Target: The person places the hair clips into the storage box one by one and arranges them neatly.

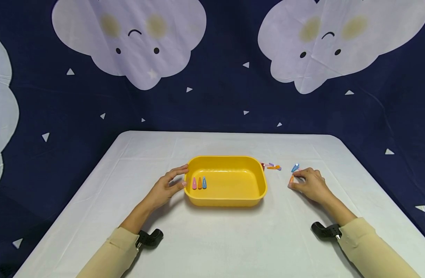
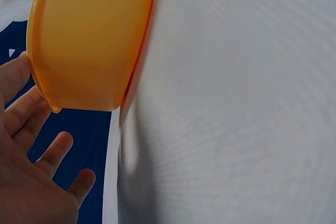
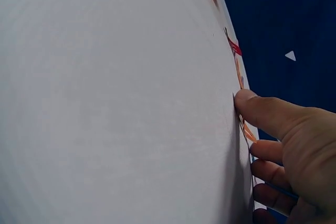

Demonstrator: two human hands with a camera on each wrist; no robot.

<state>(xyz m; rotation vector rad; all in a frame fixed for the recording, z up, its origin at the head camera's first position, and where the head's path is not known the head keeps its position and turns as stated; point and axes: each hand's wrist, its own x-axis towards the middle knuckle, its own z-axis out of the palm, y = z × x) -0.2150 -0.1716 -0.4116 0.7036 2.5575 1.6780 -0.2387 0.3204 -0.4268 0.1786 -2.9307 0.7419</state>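
Note:
A yellow tray (image 1: pixel 226 202) stands on the table, and pink (image 1: pixel 194 183), orange (image 1: pixel 199 183) and blue (image 1: pixel 204 182) hair clips lie in a row at its left end. My left hand (image 1: pixel 168 186) rests its thumb and fingertips on the tray's left rim, fingers loosely extended. Right of the tray, my right hand (image 1: pixel 311 186) pinches an orange hair clip (image 1: pixel 291 179) between thumb and forefinger, at table level. Just beyond those fingertips lies a blue hair clip (image 1: pixel 295 167), with a bit of pink beside it partly hidden by the hand.
Several more hair clips (image 1: pixel 273 166), orange, purple and red among them, lie in a loose cluster against the tray's right side. A white cloth covers the table (image 1: pixel 226 243). Behind it hangs a dark blue cloth (image 1: pixel 219 108) with clouds and small triangles.

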